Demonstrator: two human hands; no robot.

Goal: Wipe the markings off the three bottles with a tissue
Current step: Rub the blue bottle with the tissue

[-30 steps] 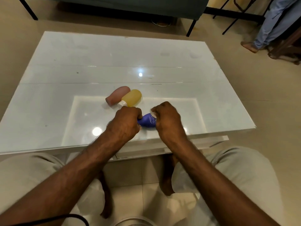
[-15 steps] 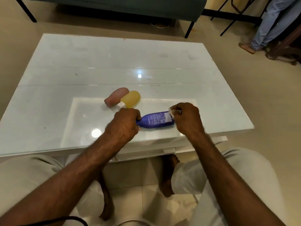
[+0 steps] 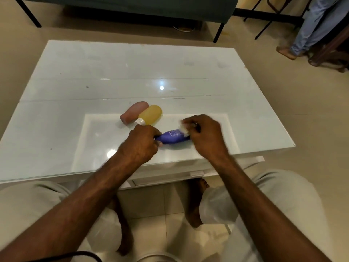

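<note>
A purple bottle (image 3: pixel 172 138) lies on its side near the front edge of the white glass-topped table (image 3: pixel 94 76). My left hand (image 3: pixel 140 145) grips its cap end. My right hand (image 3: pixel 204 134) pinches a small white tissue (image 3: pixel 184 129) against the bottle's wide end, which it partly hides. A pink bottle (image 3: pixel 134 114) and a yellow bottle (image 3: pixel 151 114) with a white cap lie side by side just behind, touching each other.
A dark green bench (image 3: pixel 132 6) on black legs stands beyond the table. At the far right are a person's legs in light blue trousers (image 3: pixel 313 29) and a wooden chair (image 3: pixel 332 52). My knees sit under the table's front edge.
My right hand slid from the bottle's cap side out to its wide end, then back a little, rubbing the tissue along the purple bottle. My left hand kept its grip.
</note>
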